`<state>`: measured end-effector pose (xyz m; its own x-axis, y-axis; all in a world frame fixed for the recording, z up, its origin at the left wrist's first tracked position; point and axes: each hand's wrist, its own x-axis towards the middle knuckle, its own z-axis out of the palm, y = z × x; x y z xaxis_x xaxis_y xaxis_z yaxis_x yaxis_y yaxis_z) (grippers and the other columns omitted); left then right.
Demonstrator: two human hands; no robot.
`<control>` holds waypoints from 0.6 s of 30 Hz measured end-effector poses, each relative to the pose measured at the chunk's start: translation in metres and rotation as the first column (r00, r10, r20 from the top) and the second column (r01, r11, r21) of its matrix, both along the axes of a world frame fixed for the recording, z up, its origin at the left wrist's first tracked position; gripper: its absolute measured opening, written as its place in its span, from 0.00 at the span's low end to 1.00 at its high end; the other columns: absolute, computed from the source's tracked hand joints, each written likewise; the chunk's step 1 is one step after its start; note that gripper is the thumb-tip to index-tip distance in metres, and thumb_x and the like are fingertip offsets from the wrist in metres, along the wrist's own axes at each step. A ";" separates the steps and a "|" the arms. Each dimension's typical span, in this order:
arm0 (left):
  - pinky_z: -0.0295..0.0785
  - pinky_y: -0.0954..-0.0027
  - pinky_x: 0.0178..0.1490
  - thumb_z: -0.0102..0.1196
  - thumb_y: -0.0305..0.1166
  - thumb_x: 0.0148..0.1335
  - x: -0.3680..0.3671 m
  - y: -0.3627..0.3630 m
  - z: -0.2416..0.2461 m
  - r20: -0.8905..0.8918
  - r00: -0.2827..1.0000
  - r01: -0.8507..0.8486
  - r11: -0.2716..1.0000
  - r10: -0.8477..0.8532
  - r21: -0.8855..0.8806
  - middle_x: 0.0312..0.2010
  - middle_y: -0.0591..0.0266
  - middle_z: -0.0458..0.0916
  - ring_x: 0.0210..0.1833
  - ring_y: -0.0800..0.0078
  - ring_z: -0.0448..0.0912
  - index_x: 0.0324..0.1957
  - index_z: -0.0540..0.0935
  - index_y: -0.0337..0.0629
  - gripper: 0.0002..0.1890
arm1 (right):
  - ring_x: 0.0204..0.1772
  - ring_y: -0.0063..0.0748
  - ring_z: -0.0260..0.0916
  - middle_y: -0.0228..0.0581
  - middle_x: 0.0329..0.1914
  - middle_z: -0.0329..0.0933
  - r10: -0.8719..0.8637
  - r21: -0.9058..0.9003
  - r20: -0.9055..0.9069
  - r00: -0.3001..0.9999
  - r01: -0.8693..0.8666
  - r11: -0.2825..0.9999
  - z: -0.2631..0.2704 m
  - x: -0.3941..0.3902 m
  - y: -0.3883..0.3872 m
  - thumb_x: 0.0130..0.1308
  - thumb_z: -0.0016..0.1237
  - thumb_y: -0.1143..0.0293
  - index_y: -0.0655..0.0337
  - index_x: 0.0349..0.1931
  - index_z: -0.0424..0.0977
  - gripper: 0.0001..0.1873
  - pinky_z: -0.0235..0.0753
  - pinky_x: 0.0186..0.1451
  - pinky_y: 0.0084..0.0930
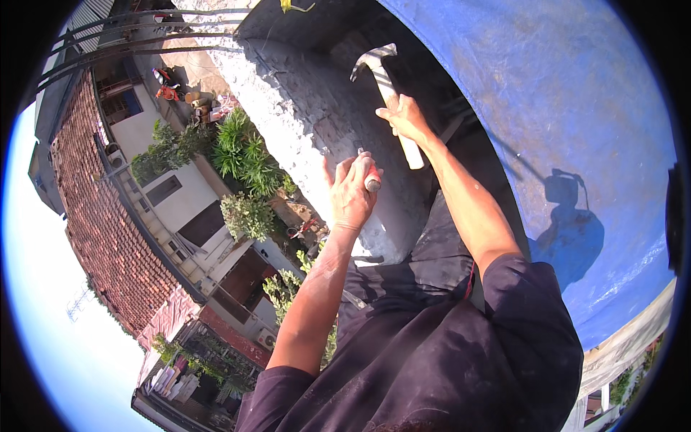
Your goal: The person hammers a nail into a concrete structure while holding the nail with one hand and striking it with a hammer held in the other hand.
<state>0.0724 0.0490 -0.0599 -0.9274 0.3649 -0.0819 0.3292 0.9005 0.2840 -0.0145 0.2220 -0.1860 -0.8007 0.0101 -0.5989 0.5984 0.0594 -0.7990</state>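
My left hand (352, 189) is closed around the red grip of a chisel (372, 181). Its butt end faces up toward me, and most of the blade is hidden by my fingers. Below that hand runs a rough, chipped concrete wall top (294, 116), bright in the sun along its outer side. My right hand (408, 120) grips the pale wooden handle of a claw hammer (382, 81). The hammer's head is raised above the shaded inner side of the wall, apart from the chisel.
A blue tarpaulin (583, 108) hangs close on my right. Steel rebar (146, 43) projects from the wall's far end. Beyond the outer edge, far below, are shrubs (248, 154), a parked motorbike (166, 86) and a house with a tiled roof (108, 189).
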 end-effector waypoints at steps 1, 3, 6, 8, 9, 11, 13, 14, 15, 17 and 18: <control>0.43 0.39 0.78 0.64 0.39 0.64 -0.003 0.000 -0.001 -0.004 1.000 0.001 1.000 -0.001 -0.003 0.52 0.74 0.85 0.55 0.68 0.80 0.51 0.80 0.51 0.15 | 0.20 0.20 0.73 0.30 0.22 0.73 -0.082 -0.062 -0.057 0.995 0.078 0.995 0.000 -0.004 -0.004 0.65 0.65 0.65 0.65 0.37 0.72 0.16 0.75 0.21 0.22; 0.43 0.39 0.78 0.64 0.39 0.63 0.003 -0.002 0.000 0.016 1.000 -0.011 1.000 0.011 -0.015 0.52 0.74 0.85 0.55 0.68 0.80 0.51 0.80 0.51 0.15 | 0.19 0.19 0.73 0.30 0.20 0.73 -0.240 -0.197 -0.123 0.963 0.213 0.957 0.002 -0.005 -0.021 0.65 0.65 0.65 0.64 0.37 0.71 0.16 0.75 0.21 0.22; 0.43 0.39 0.78 0.65 0.39 0.63 -0.001 0.000 0.000 0.012 1.000 -0.017 1.000 0.017 -0.007 0.52 0.74 0.84 0.55 0.69 0.80 0.50 0.80 0.51 0.15 | 0.16 0.20 0.72 0.31 0.18 0.73 -0.343 -0.257 -0.134 0.930 0.301 0.918 0.015 -0.043 -0.041 0.66 0.64 0.66 0.64 0.36 0.70 0.15 0.74 0.18 0.23; 0.43 0.38 0.78 0.65 0.38 0.62 0.004 0.005 0.003 0.033 0.999 0.022 1.000 -0.022 -0.012 0.52 0.75 0.84 0.55 0.69 0.80 0.50 0.80 0.51 0.15 | 0.14 0.25 0.72 0.36 0.17 0.74 -0.297 -0.104 -0.309 0.903 0.278 0.955 -0.032 -0.048 -0.047 0.66 0.61 0.68 0.66 0.34 0.70 0.13 0.73 0.16 0.27; 0.43 0.38 0.78 0.65 0.39 0.62 0.000 0.010 0.001 0.031 0.998 0.058 0.998 -0.058 -0.002 0.52 0.75 0.84 0.55 0.69 0.80 0.50 0.80 0.52 0.15 | 0.18 0.34 0.77 0.45 0.22 0.78 -0.171 0.191 -0.282 0.944 0.230 0.954 -0.061 -0.038 -0.049 0.64 0.59 0.70 0.70 0.38 0.73 0.12 0.76 0.20 0.33; 0.43 0.38 0.78 0.66 0.39 0.62 -0.001 0.000 -0.002 0.006 1.000 0.002 1.000 -0.002 -0.017 0.52 0.75 0.84 0.55 0.69 0.80 0.50 0.80 0.52 0.16 | 0.25 0.42 0.82 0.53 0.29 0.81 0.307 0.127 0.000 0.952 -0.305 0.944 -0.038 -0.024 -0.036 0.63 0.58 0.71 0.74 0.43 0.74 0.15 0.79 0.24 0.38; 0.42 0.39 0.79 0.66 0.39 0.62 0.004 -0.003 -0.002 0.012 1.000 -0.025 0.999 0.025 -0.027 0.52 0.76 0.84 0.55 0.69 0.80 0.50 0.80 0.52 0.16 | 0.49 0.55 0.85 0.64 0.42 0.82 0.572 0.249 -0.010 0.820 -0.552 0.796 -0.012 -0.017 0.007 0.60 0.58 0.71 0.76 0.49 0.74 0.20 0.83 0.44 0.48; 0.42 0.39 0.79 0.66 0.39 0.62 0.006 -0.004 0.000 0.007 1.000 -0.028 0.999 0.028 -0.034 0.52 0.76 0.84 0.55 0.70 0.80 0.51 0.80 0.53 0.16 | 0.38 0.53 0.85 0.60 0.36 0.82 0.444 0.217 -0.026 0.895 -0.429 0.877 -0.026 -0.003 0.002 0.60 0.58 0.72 0.76 0.48 0.74 0.19 0.83 0.32 0.45; 0.42 0.39 0.79 0.66 0.39 0.62 0.009 0.000 0.000 0.012 0.999 -0.033 0.999 0.033 -0.023 0.52 0.76 0.84 0.55 0.70 0.80 0.51 0.80 0.53 0.16 | 0.22 0.31 0.79 0.48 0.29 0.79 0.225 0.029 0.079 0.971 -0.228 0.973 -0.018 0.000 -0.004 0.64 0.58 0.73 0.68 0.41 0.72 0.11 0.76 0.19 0.32; 0.42 0.39 0.79 0.66 0.39 0.62 0.002 0.002 0.001 0.010 1.000 -0.003 1.000 0.003 -0.019 0.52 0.76 0.84 0.55 0.70 0.80 0.51 0.80 0.53 0.17 | 0.17 0.23 0.74 0.39 0.22 0.75 -0.300 -0.191 0.051 0.952 0.304 0.933 -0.031 -0.004 -0.030 0.66 0.57 0.73 0.65 0.34 0.71 0.09 0.71 0.15 0.27; 0.42 0.39 0.79 0.66 0.39 0.62 0.002 0.001 -0.001 0.023 1.000 -0.007 0.999 0.008 -0.037 0.53 0.76 0.84 0.55 0.70 0.80 0.52 0.80 0.53 0.17 | 0.15 0.22 0.71 0.34 0.17 0.72 -0.401 -0.214 0.057 0.914 0.404 0.889 -0.029 -0.020 -0.044 0.67 0.56 0.72 0.64 0.28 0.71 0.11 0.70 0.14 0.26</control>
<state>0.0741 0.0503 -0.0609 -0.9280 0.3541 -0.1162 0.3161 0.9130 0.2580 -0.0344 0.1783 -0.2151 -0.7487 0.1994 -0.6322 0.5432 -0.3621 -0.7575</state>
